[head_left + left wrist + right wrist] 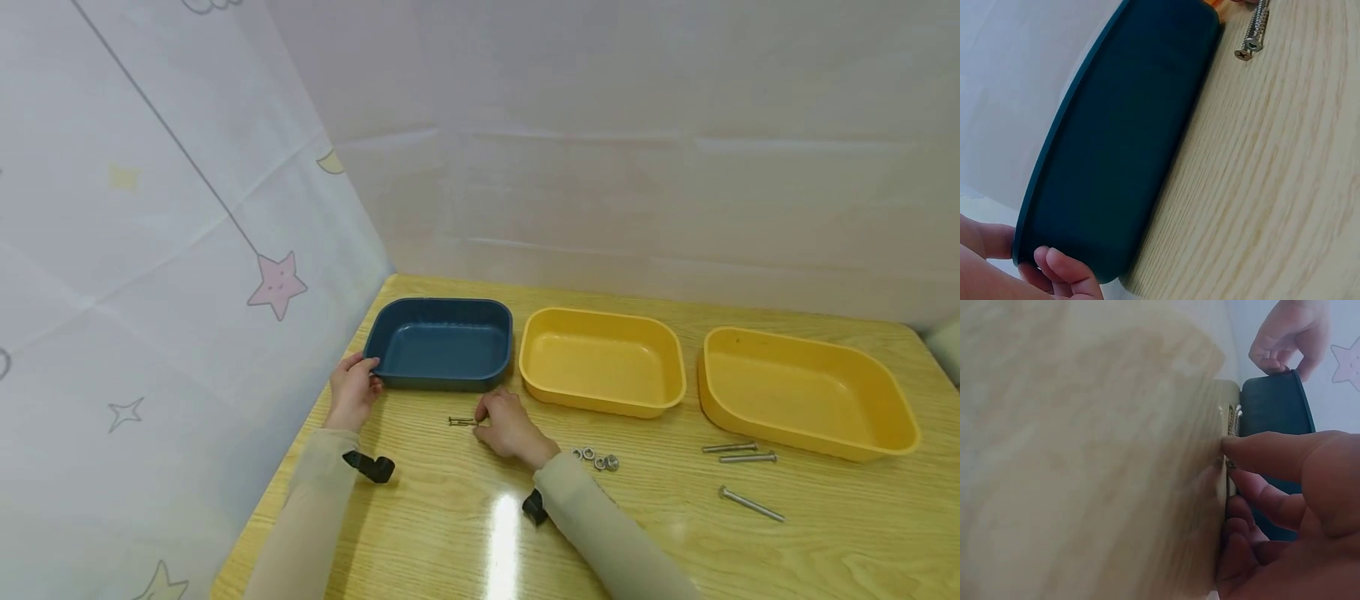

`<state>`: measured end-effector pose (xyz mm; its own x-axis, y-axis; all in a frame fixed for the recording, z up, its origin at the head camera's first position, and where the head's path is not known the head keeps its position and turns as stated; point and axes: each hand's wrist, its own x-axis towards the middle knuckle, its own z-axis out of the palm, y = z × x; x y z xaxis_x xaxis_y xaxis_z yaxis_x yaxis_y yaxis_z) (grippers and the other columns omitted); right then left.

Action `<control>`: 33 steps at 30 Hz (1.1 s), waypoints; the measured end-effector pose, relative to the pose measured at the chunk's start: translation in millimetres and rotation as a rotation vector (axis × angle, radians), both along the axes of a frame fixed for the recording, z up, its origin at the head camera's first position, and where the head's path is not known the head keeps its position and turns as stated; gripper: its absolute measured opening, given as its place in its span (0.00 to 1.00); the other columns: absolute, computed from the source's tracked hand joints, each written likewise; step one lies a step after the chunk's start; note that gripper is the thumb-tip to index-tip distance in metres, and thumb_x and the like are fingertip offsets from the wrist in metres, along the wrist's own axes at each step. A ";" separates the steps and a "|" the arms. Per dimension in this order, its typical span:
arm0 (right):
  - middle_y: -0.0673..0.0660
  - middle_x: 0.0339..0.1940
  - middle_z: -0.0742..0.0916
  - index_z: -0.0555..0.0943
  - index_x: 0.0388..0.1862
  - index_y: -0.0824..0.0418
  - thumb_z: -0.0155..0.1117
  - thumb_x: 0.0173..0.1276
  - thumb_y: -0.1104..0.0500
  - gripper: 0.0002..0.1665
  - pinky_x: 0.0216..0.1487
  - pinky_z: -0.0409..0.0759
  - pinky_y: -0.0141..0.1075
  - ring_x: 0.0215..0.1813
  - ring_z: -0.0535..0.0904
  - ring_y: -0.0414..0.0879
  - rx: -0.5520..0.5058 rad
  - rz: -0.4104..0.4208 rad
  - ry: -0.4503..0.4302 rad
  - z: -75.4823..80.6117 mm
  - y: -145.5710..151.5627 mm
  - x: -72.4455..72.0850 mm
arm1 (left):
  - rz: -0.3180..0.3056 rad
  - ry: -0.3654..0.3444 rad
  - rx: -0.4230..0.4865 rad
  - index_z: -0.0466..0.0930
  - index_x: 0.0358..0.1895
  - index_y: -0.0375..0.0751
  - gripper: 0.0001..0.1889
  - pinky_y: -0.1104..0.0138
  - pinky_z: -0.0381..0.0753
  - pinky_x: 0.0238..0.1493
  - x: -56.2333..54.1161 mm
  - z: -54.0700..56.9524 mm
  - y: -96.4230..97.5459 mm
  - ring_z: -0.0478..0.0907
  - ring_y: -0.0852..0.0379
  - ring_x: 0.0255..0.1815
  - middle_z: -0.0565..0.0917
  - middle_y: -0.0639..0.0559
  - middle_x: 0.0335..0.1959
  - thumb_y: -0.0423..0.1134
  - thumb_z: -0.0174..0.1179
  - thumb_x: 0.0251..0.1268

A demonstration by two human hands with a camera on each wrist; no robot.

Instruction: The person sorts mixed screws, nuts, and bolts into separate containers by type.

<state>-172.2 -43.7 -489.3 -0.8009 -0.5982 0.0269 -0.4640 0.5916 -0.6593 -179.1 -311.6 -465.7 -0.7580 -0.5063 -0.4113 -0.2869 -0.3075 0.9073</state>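
Note:
My left hand point(355, 392) grips the near left corner of an empty blue bin point(438, 383), thumb over the rim and fingers on the outer wall. In the left wrist view, the fingers point(1069, 272) curl against that wall. In front of the bin, small screws point(461, 421) lie side by side on the table. Their cross-slotted heads point(1243, 55) show in the left wrist view, pointing left in the head view. My right hand point(510, 425) pinches the screws' other ends between thumb and forefinger, low at the tabletop. The fingers partly hide those ends.
Two yellow bins, one in the middle point(600, 404) and one at right point(810, 442), stand in a row beside the blue one. Several nuts point(600, 462) lie right of my right wrist. Three long bolts point(750, 503) lie farther right. A patterned cloth point(187, 292) hangs at left.

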 end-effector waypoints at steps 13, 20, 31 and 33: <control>0.56 0.31 0.84 0.81 0.30 0.62 0.68 0.59 0.64 0.03 0.57 0.67 0.49 0.45 0.73 0.54 0.054 0.044 -0.010 8.3 -0.3 -4.7 | 0.005 -0.001 -0.007 0.56 0.72 0.42 0.29 0.71 0.70 0.27 -2.2 -2.0 1.1 0.64 0.62 0.18 0.68 0.52 0.44 0.37 0.53 0.72; 0.55 0.30 0.83 0.80 0.26 0.61 0.67 0.59 0.65 0.04 0.59 0.66 0.49 0.45 0.73 0.54 0.063 0.058 -0.026 9.8 -0.2 -5.6 | 0.004 -0.007 -0.011 0.56 0.73 0.42 0.29 0.71 0.70 0.28 0.5 0.4 1.7 0.64 0.62 0.20 0.69 0.51 0.45 0.38 0.53 0.72; 0.50 0.24 0.77 0.75 0.18 0.55 0.67 0.56 0.60 0.11 0.54 0.69 0.43 0.42 0.72 0.50 0.154 0.031 -0.023 12.2 -1.7 -4.4 | -0.010 0.001 -0.015 0.55 0.73 0.43 0.29 0.71 0.68 0.27 1.3 -0.1 0.6 0.63 0.62 0.19 0.68 0.52 0.48 0.37 0.52 0.73; 0.49 0.24 0.76 0.75 0.18 0.55 0.68 0.55 0.60 0.11 0.52 0.69 0.42 0.42 0.72 0.51 0.171 0.031 -0.018 12.3 -2.3 -4.1 | -0.009 0.003 -0.013 0.54 0.73 0.42 0.29 0.71 0.68 0.26 1.3 -0.3 0.2 0.63 0.62 0.19 0.68 0.52 0.47 0.37 0.52 0.72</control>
<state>-176.4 -46.0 -477.0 -0.7816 -0.6170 -0.0918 -0.4726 0.6818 -0.5585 -177.8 -311.4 -466.0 -0.7638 -0.5047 -0.4024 -0.2867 -0.2934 0.9120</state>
